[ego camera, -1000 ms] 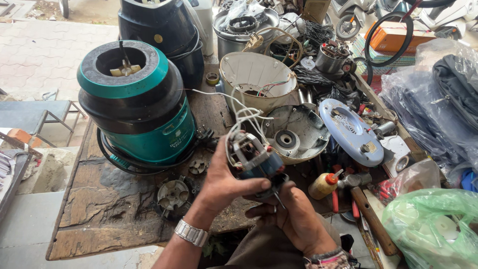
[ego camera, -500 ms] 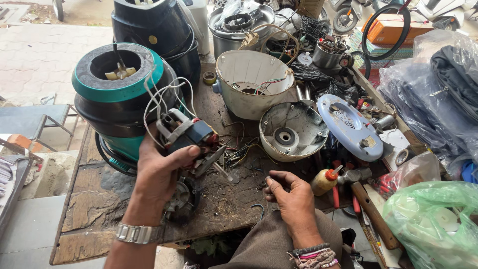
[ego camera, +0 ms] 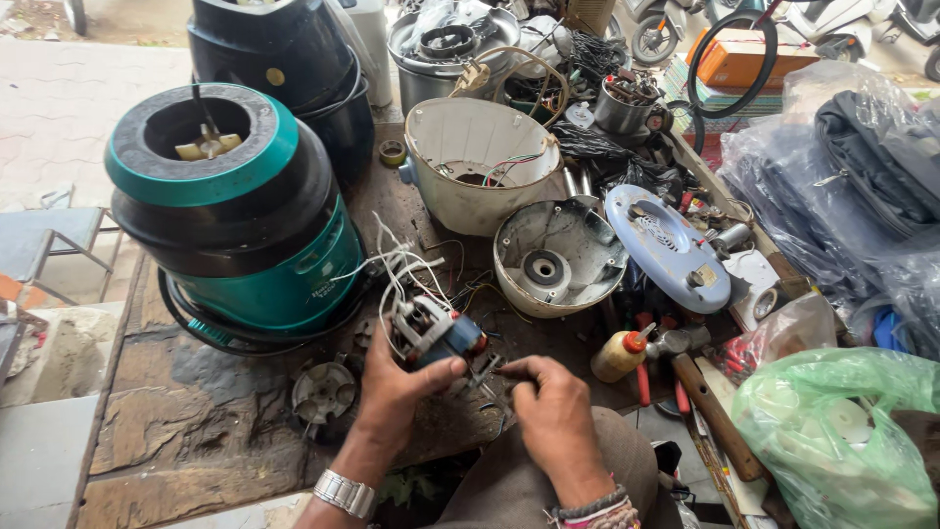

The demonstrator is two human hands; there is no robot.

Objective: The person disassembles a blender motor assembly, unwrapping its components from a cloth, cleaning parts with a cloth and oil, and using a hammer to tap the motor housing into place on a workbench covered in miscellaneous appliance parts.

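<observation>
Two hands at work low in the centre of the frame, on a small electric motor (ego camera: 434, 331) with a blue-grey body and a bunch of white wires (ego camera: 397, 266) springing from its top. Left hand (ego camera: 399, 387) wrapped around the motor from below, thumb and fingers closed on it, holding it tilted just above the worn wooden bench (ego camera: 186, 431), probably to turn its lower end toward the other hand. Right hand (ego camera: 553, 416) just beside it, fingertips pinched at a small metal part at the motor's lower right; too small to tell whether gripped or only touched.

Just left of the motor, flat on the bench, a small grey fan disc (ego camera: 323, 392). Above that, filling the upper left, a teal and black appliance base (ego camera: 230, 211) standing upright with its round opening upward, the white wires trailing toward it. Right of centre, an opened round metal housing (ego camera: 558, 257) lying bowl-up, and above it a cream plastic shell (ego camera: 475, 162) tipped on its side with coloured wires inside. Further right, a pale blue round cover (ego camera: 666, 247) leaning over loose tools. Near the right hand, a yellow squeeze bottle with a red cap (ego camera: 620, 355), within easy reach. At lower right, a green plastic bag (ego camera: 842, 441).
</observation>
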